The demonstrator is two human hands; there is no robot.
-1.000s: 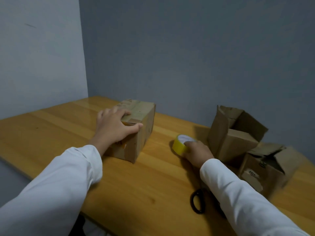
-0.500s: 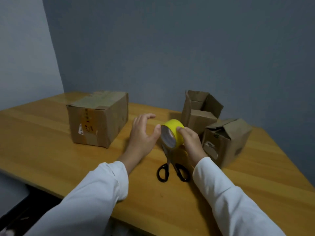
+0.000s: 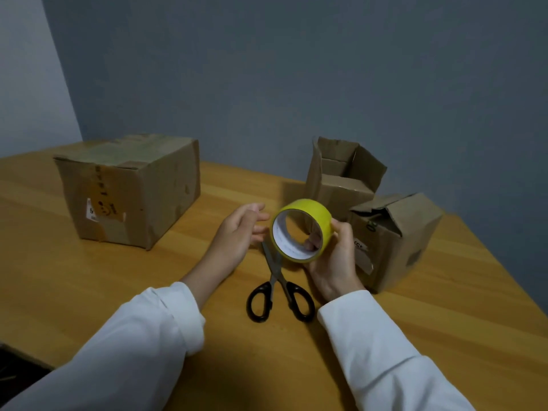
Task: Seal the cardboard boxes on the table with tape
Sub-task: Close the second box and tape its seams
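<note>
Tape roll (image 3: 302, 229), yellow, is held above the table (image 3: 89, 292) by the right hand (image 3: 333, 256), fingers curled through its core. Left hand (image 3: 240, 232) hovers beside it, fingers loosely spread, holding nothing.

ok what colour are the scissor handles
Black, seen in the head view: the scissors lie on the table.

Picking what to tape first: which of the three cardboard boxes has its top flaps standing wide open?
The back right box, against the wall behind the tape roll. The big left box is closed, and the near right box has crumpled, mostly folded flaps.
</note>
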